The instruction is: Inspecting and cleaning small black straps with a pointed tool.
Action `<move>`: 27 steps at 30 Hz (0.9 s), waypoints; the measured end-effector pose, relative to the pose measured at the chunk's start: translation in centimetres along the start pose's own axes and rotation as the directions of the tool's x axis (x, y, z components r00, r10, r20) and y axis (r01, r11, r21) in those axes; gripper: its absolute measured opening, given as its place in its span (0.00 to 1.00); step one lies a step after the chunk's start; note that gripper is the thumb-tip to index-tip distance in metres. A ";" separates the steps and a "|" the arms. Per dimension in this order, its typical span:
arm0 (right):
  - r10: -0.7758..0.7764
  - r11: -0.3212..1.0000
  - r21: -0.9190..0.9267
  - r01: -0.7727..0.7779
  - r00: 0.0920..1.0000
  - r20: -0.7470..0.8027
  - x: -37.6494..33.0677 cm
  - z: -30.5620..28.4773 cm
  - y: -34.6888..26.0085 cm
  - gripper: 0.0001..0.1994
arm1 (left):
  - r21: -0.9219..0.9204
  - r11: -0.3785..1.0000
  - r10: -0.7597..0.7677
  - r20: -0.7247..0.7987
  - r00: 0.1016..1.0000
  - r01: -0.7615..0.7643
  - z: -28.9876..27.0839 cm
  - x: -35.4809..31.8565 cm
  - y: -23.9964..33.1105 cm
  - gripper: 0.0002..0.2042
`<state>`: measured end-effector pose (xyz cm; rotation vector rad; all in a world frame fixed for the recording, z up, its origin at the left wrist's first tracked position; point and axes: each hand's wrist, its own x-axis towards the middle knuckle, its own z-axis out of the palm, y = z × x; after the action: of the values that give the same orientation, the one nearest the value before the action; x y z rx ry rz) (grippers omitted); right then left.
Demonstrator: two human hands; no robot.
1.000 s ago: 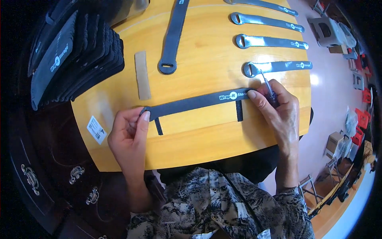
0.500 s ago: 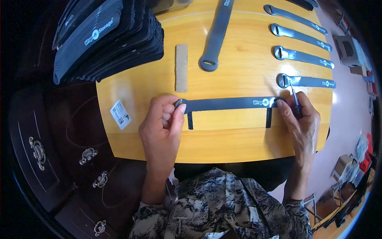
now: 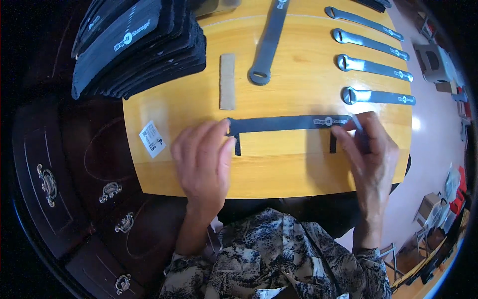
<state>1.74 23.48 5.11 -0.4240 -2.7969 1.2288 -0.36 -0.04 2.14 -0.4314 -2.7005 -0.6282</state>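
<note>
A black hook-and-loop strap [image 3: 279, 124] with white print lies crosswise on the wooden table. Two short black strips, a left one [image 3: 238, 145] and a right one [image 3: 333, 143], stick out from under its near edge. My left hand [image 3: 201, 157] is at the strap's left end, fingers stretched and thumb apart, slightly blurred; the fingers partly cover that end. At the right end, my right hand [image 3: 371, 149] has its fingers closed round a slim pen-like tool [image 3: 362, 137] with a dark handle. Its fingertips are beside the strap; whether they touch it I cannot tell.
Several similar straps [image 3: 378, 97] lie in a column at the right, and another strap [image 3: 266, 50] points away. A tan strip [image 3: 227, 82], a white label [image 3: 152, 139] and a tall pile of black straps [image 3: 144, 60] occupy the left side. Dark drawers [image 3: 107, 219] stand beside the table.
My left thumb and fingers have spread from their pinch on the strap's left end. My right hand has shifted slightly, its fingertips now at the strap's near edge with the tool still in hand.
</note>
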 end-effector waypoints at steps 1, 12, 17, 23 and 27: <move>-0.077 0.995 -0.063 0.076 0.997 -0.013 0.2 0.7 0.0 0.09 | -0.037 0.996 0.079 0.103 0.992 -0.076 0.0 0.1 0.4 0.16; -0.312 0.927 -0.174 0.334 0.940 0.141 1.5 5.1 0.1 0.11 | -0.088 0.973 0.226 0.513 0.828 -0.211 1.6 -0.3 1.0 0.31; -0.331 0.916 -0.194 0.351 0.935 0.131 1.7 5.0 0.1 0.11 | -0.069 0.976 0.211 0.530 0.821 -0.207 1.5 -0.3 1.0 0.31; -0.201 0.976 -0.082 0.202 0.979 0.020 2.1 1.8 0.4 0.15 | -0.125 0.974 0.227 0.513 0.828 -0.189 0.9 0.0 0.6 0.31; -0.206 0.946 -0.245 0.211 0.977 0.044 2.5 1.4 1.9 0.15 | -0.157 0.974 0.213 0.371 0.904 -0.165 0.6 0.3 0.3 0.27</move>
<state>-0.42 24.36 2.62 -0.1214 -2.9289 0.8480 -0.67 0.56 1.88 -0.9279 -2.9397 -0.7180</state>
